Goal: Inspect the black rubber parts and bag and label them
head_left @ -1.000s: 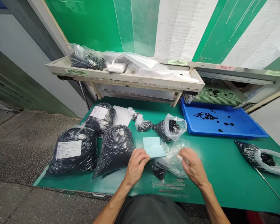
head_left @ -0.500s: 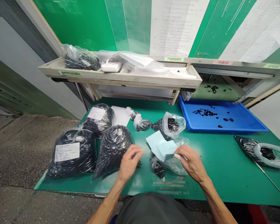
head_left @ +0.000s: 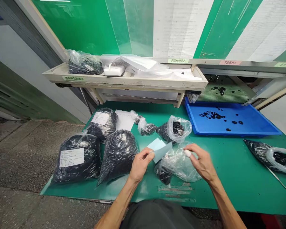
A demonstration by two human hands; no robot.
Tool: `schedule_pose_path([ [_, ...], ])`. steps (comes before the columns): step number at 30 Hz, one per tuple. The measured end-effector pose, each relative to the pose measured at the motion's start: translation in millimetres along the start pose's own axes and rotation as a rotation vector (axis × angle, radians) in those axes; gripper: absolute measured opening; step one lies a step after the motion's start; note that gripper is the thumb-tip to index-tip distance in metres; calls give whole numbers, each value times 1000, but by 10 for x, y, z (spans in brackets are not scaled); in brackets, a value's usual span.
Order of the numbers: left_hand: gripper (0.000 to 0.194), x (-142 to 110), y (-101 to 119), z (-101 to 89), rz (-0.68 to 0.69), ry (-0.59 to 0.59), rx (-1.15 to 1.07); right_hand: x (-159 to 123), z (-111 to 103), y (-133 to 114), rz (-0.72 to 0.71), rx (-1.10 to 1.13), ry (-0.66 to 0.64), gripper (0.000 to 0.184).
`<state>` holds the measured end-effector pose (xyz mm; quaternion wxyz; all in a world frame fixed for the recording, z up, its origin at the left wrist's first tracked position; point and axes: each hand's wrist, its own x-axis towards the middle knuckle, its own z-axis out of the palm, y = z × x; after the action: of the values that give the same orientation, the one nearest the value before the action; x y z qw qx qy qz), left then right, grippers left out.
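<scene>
My left hand [head_left: 141, 163] is closed, pinching a light blue paper slip [head_left: 162, 153] between thumb and fingers. Another pale blue slip [head_left: 156, 144] shows behind it. My right hand [head_left: 201, 162] has its thumb and index finger curled together at the upper right of a clear plastic bag [head_left: 184, 163]; whether they hold anything is hidden. A white cover [head_left: 187, 153] sits on its thumb tip. Beneath the slips and the clear bag lies a small bag of black parts [head_left: 163, 174]. Just behind, an open bag of black round parts [head_left: 178, 128] faces right.
Large filled bags [head_left: 119, 152] stand on the left, one bearing a white label [head_left: 71, 157]. Small tied bags [head_left: 147, 128] lie behind. A blue tray [head_left: 250, 125] sits below a green conveyor [head_left: 231, 95]. Another open bag [head_left: 280, 159] and a thin rod [head_left: 280, 182] are at right.
My left hand has moved right and taken hold of a blue slip. My right hand has let go of the paper and shifted slightly right. The slip is now tilted up.
</scene>
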<state>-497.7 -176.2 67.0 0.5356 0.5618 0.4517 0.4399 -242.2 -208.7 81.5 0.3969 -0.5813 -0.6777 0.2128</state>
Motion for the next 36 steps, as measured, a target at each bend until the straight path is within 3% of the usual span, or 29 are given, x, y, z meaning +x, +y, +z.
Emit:
schedule_pose_path([
  [3, 27, 48, -4, 9, -138, 11, -242, 19, 215, 10, 0, 74, -143, 29],
  [6, 31, 70, 22, -22, -279, -44, -402, 111, 420, -19, 15, 124, -88, 44],
  [11, 31, 110, 45, -106, -337, -38, -490, 264, 498, -95, -11, 169, -120, 15],
  [14, 34, 141, 17, -112, -280, 16, -385, 259, 510, -125, 42, 211, -87, 15],
  [19, 42, 74, -114, -82, -61, 355, 65, 201, 542, -99, 162, 361, 27, 16],
  [24, 24, -33, -197, 73, -76, 142, 106, 191, 578, -32, 171, 403, 73, 22],
  [28, 17, -19, -159, 173, 28, 258, 182, 171, 615, 24, 189, 352, 142, 24],
  [30, 18, -15, -129, 180, 32, 247, 185, 142, 601, 22, 184, 287, 168, 24],
  [33, 19, -37, -98, 168, -19, 162, 152, 81, 525, -65, 53, 44, 256, 24],
  [36, 20, -65, -88, 166, -56, 90, 87, 43, 425, -240, -221, -226, 256, 25],
])
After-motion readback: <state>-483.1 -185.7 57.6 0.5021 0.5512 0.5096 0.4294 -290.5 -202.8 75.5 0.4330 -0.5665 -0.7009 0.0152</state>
